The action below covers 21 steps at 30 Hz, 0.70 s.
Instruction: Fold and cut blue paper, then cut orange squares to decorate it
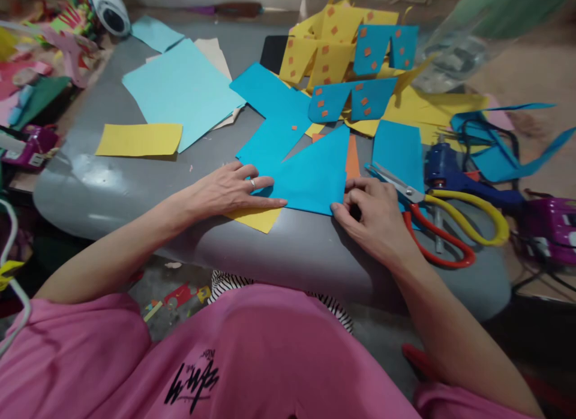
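Note:
A folded sheet of blue paper (315, 173) lies on the grey surface in front of me, its lower edge along the near side. My left hand (238, 188) rests over its left end with fingers stretched out, pressing down. At the lower right corner, my right hand (369, 212) pinches the same sheet between thumb and fingers. A yellow paper piece (258, 219) sticks out below my left hand. Scissors (416, 197) with one yellow and one red handle lie beside my right hand, over another blue piece (398, 149).
Light blue sheets (180, 89) and a yellow strip (139, 140) lie left. Yellow cutouts (333, 23) with orange squares and similar blue cutouts (353, 99) pile up behind. A blue glue gun (468, 179), its cord and a clear bottle (454, 59) stand to the right.

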{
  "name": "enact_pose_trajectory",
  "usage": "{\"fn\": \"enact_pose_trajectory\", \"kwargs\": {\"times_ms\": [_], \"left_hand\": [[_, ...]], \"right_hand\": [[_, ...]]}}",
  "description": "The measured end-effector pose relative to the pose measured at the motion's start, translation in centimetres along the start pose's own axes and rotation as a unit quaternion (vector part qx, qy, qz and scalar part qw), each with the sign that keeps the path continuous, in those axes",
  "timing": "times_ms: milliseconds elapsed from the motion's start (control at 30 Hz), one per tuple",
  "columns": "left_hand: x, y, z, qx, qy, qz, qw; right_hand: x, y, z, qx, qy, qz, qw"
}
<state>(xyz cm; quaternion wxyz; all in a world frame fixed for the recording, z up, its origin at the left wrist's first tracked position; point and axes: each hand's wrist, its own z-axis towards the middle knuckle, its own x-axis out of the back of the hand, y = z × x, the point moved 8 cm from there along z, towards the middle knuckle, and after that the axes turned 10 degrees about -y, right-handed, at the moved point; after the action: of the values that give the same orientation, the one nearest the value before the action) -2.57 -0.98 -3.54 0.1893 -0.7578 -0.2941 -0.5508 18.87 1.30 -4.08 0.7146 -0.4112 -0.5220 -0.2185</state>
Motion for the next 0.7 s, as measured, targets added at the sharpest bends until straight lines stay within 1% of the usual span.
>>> {"fn": "enact_pose_trajectory", "kwargs": {"times_ms": [167,267,367,433,467,500,567,600,633,700], "left_hand": [[-0.2,-0.2,0.0,-0.004,0.01,-0.011,1.0],[-0.4,-0.3,0.1,-0.008,0.01,-0.02,1.0],[-0.1,-0.2,0.1,-0.016,0.022,-0.028,0.999],[0.0,-0.1,0.0,-0.016,0.023,-0.025,0.999],[0.0,-0.1,0.0,-0.016,0.022,-0.021,0.999],[0.0,0.0,0.0,-0.014,0.02,-0.018,1.0],[0.0,0.0,0.0,-0.012,0.021,-0.014,1.0],[-0.1,0.1,0.0,-0.012,0.023,-0.011,1.0],[-0.1,0.1,0.1,-0.013,0.025,-0.006,1.0],[-0.2,0.1,0.1,-0.016,0.027,0.007,0.999]], "right_hand": [[-0.1,0.2,0.0,-0.02,-0.003,0.007,1.0],[0.7,0.4,-0.2,-0.03,-0.006,0.017,0.999],[2.4,-0.2,-1.2,-0.048,0.033,-0.013,0.998],[3.2,-1.9,-1.9,-0.038,0.061,-0.061,0.996],[3.0,-3.1,-2.2,-0.013,0.061,-0.086,0.994],[2.5,-4.6,-2.4,0.029,0.052,-0.11,0.992],[1.0,-7.1,-2.7,0.102,0.026,-0.142,0.984],[0.3,-7.7,-2.8,0.122,0.019,-0.15,0.981],[-0.3,-8.0,-2.9,0.124,0.015,-0.153,0.98],[-1.0,-7.7,-2.9,0.109,0.012,-0.152,0.982]]}}
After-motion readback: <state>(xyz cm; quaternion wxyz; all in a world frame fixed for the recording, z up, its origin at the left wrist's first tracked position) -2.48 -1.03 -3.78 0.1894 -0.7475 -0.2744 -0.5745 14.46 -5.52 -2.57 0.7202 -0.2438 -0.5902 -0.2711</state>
